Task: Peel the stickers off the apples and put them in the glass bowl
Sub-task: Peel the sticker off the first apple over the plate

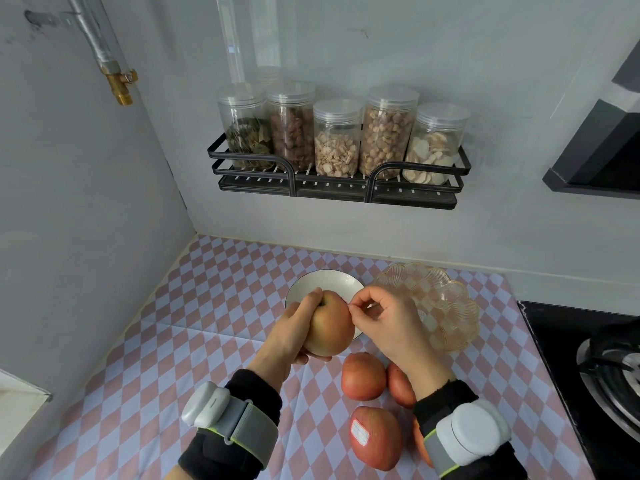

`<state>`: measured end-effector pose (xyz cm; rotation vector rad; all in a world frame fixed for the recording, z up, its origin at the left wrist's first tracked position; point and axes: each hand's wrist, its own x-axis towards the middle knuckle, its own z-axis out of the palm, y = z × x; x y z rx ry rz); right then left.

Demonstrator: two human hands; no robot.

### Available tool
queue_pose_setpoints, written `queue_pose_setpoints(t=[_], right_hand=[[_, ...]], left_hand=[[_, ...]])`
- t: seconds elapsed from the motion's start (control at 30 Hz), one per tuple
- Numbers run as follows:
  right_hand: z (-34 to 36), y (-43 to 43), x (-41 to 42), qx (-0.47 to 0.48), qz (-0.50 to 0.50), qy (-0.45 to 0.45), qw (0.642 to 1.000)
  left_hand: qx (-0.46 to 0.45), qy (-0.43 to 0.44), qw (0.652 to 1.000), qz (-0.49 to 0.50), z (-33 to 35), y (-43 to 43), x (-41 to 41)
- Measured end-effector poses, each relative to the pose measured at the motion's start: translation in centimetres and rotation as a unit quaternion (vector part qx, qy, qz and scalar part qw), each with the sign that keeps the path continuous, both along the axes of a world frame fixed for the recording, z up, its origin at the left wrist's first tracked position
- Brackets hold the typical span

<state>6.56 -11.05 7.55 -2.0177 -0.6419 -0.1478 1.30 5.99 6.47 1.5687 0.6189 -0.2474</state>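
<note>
Apple [330, 327], yellow-red, is held above the middle of the table [207, 306], in front of a white bowl [322, 284] whose near rim it hides. The left hand [294, 332] is wrapped around its left side and underside, fingers closed on it. The right hand [384, 323] meets its upper right side, thumb and forefinger pinched together at the skin; whatever they pinch is too small to make out. The glass bowl [446, 306] stands just right of the white bowl, near the table's far edge, partly covered by the right hand. 4 more apples lie nearer the table's front edge: 1 [363, 381] in full view, 1 [375, 438] bearing a white sticker [360, 433], and 2 [401, 384] [420, 445] largely hidden behind the right wrist and its grey band [467, 434].
</note>
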Motion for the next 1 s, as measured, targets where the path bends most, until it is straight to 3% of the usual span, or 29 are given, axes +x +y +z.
queue_pose_setpoints(t=[0.17, 0.43, 0.53, 0.7, 0.8, 1.0], right_hand=[[0.1, 0.1, 0.0, -0.027, -0.011, -0.018, 0.999], [-0.4, -0.3, 0.2, 0.111, 0.008, 0.155, 0.982], [-0.2, -0.7, 0.3, 0.142, 0.036, 0.18, 0.973], [-0.2, -0.8, 0.2, 0.092, 0.026, 0.116, 0.989], [0.1, -0.5, 0.0, 0.044, 0.015, 0.017, 0.999], [1.2, -0.5, 0.0, -0.069, 0.049, -0.069, 0.994]], left_hand=[[-0.001, 0.004, 1.0, -0.015, 0.2, 0.0, -0.1], [-0.046, 0.015, 0.999, -0.018, 0.3, 0.1, -0.1], [-0.062, 0.022, 0.998, -0.017, 0.2, 0.1, 0.0], [-0.092, 0.03, 0.995, -0.014, 0.3, 0.0, 0.1], [-0.102, 0.045, 0.994, -0.019, 0.4, -0.1, 0.2], [-0.112, 0.097, 0.988, -0.05, 0.5, 0.3, 0.2]])
